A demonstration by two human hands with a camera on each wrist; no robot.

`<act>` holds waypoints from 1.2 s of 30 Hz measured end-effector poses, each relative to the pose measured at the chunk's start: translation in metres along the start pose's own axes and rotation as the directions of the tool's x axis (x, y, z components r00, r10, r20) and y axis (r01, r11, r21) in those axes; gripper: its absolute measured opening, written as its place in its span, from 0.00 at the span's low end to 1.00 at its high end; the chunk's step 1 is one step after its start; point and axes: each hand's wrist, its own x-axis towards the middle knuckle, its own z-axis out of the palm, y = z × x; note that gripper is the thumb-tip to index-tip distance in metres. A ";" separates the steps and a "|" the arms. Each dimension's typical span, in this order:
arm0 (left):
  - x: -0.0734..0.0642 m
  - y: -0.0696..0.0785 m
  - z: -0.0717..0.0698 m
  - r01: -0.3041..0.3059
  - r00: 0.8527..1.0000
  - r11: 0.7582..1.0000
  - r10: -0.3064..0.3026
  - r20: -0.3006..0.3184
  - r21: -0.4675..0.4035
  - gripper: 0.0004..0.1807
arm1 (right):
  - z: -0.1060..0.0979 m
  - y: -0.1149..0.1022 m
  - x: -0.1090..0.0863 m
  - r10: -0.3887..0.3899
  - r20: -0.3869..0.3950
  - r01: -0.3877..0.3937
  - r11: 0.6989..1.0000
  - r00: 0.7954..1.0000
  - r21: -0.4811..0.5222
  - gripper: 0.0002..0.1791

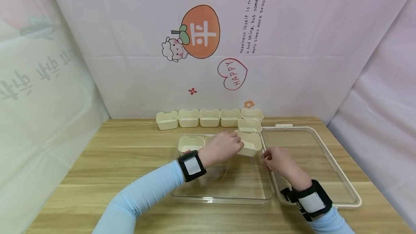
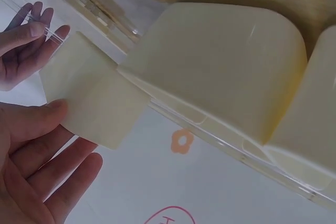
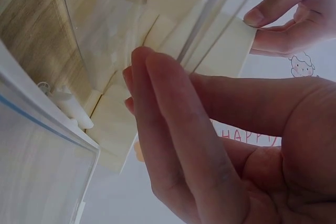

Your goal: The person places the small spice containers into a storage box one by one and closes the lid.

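My left hand (image 1: 224,149) grips a small cream bin (image 1: 250,146) by its left side, thumb on one face and fingers behind. The bin is over the back right corner of a large clear box (image 1: 221,200). Inside that box, at the back left, a cream bin (image 1: 191,143) stands beside another, which my left hand partly hides in the head view. In the left wrist view these two bins (image 2: 226,66) look large and close. My right hand (image 1: 283,161) pinches the clear box's right wall at the rim between thumb and fingers.
Several more cream bins (image 1: 209,118) line the back of the wooden table (image 1: 97,176), with one bin (image 1: 249,125) in front of the row's right end. A clear lid with a white frame (image 1: 341,170) lies right of the box. Printed cloth (image 1: 130,46) hangs behind.
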 end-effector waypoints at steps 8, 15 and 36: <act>0.002 0.004 0.006 -0.006 1.000 1.000 0.006 0.003 -0.001 0.10 | 0.000 0.000 0.000 0.002 0.007 -0.002 1.000 1.000 0.004 0.08; 0.004 0.005 0.007 0.000 1.000 1.000 0.000 0.018 -0.010 0.11 | 0.001 0.000 0.000 0.012 0.011 -0.012 1.000 1.000 0.018 0.08; 0.007 0.008 0.014 0.015 0.997 1.000 -0.013 0.082 -0.018 0.10 | -0.001 -0.001 0.002 0.007 0.005 -0.007 1.000 1.000 0.006 0.09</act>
